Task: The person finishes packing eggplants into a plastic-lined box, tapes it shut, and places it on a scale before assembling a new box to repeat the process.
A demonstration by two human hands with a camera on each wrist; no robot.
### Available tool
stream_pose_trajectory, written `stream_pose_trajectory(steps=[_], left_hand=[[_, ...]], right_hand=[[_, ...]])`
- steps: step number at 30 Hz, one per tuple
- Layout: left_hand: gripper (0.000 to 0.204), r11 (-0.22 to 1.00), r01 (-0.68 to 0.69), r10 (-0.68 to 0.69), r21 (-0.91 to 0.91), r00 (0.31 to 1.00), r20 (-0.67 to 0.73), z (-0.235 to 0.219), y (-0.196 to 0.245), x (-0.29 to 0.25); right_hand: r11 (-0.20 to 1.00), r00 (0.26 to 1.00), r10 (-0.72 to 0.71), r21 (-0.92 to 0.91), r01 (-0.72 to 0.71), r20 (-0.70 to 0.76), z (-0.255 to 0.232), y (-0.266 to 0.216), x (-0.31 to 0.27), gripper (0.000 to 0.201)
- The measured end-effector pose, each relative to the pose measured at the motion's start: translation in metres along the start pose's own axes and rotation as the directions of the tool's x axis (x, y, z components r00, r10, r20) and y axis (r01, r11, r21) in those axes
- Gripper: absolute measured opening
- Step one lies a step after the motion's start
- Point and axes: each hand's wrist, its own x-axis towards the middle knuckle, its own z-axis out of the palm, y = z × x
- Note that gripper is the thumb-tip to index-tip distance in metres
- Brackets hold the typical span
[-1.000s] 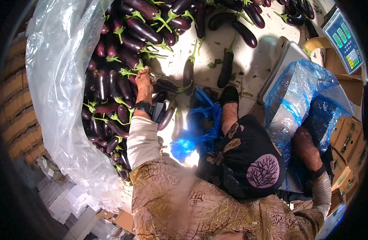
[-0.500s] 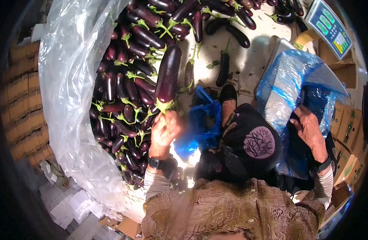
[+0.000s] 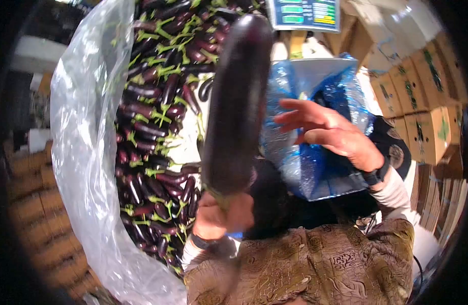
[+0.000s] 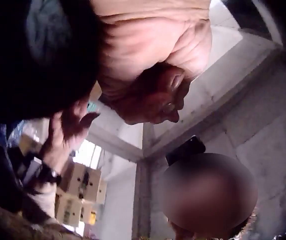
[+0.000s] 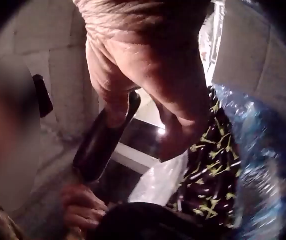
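Note:
My left hand (image 3: 221, 216) grips a large dark eggplant (image 3: 239, 101) by its stem end and holds it up close to the head camera. The same eggplant (image 5: 100, 145) shows in the right wrist view, with the left hand (image 5: 83, 207) at its lower end. In the left wrist view the left hand (image 4: 153, 55) has its fingers curled, and the eggplant is out of sight. My right hand (image 3: 340, 134), fingers spread and empty, is raised over a blue plastic bag (image 3: 290, 122) that lies open on the scale platform (image 3: 320, 65).
A big heap of eggplants (image 3: 147, 132) covers the left side, bordered by a clear plastic sheet (image 3: 86, 127). The scale's display (image 3: 305, 14) stands beyond the bag. Cardboard boxes (image 3: 422, 91) are stacked at the right, with more stacked cardboard (image 3: 40, 229) at the far left.
The left hand has taken an eggplant from the heap and lifted it toward the camera. The right hand has come up out of the blue bag. The head view has swung right.

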Motion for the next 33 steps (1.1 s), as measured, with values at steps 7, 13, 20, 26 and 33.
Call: stream_pose_trajectory(steps=[7, 13, 20, 26, 33], left_hand=[[0.044, 0.965, 0.175, -0.233, 0.198, 0.916, 0.325, 0.078, -0.051, 0.054], [0.041, 0.922, 0.13, -0.172, 0.364, 0.981, 0.086, 0.099, -0.084, 0.068], [0.022, 0.675, -0.013, 0.013, 0.738, 1.0, 0.007, 0.094, -0.101, 0.084], [0.026, 0.43, -0.049, -0.003, 0.902, 0.998, 0.056, 0.095, -0.1, 0.089], [0.036, 0.461, 0.055, -0.308, 0.886, 0.946, 0.102, 0.089, -0.095, 0.087]], right_hand=[[0.812, 0.934, -0.357, 0.488, 0.321, -0.02, -0.021, 0.019, -0.014, 0.071], [0.687, 0.909, -0.404, 0.624, 0.373, -0.099, -0.042, 0.033, -0.041, 0.085], [0.767, 0.887, -0.333, 0.456, 0.452, -0.32, -0.045, 0.031, -0.076, 0.073], [0.764, 0.864, -0.326, 0.431, 0.48, -0.384, -0.045, 0.041, -0.082, 0.079], [0.697, 0.91, -0.355, 0.588, 0.411, -0.215, -0.047, 0.036, -0.077, 0.08]])
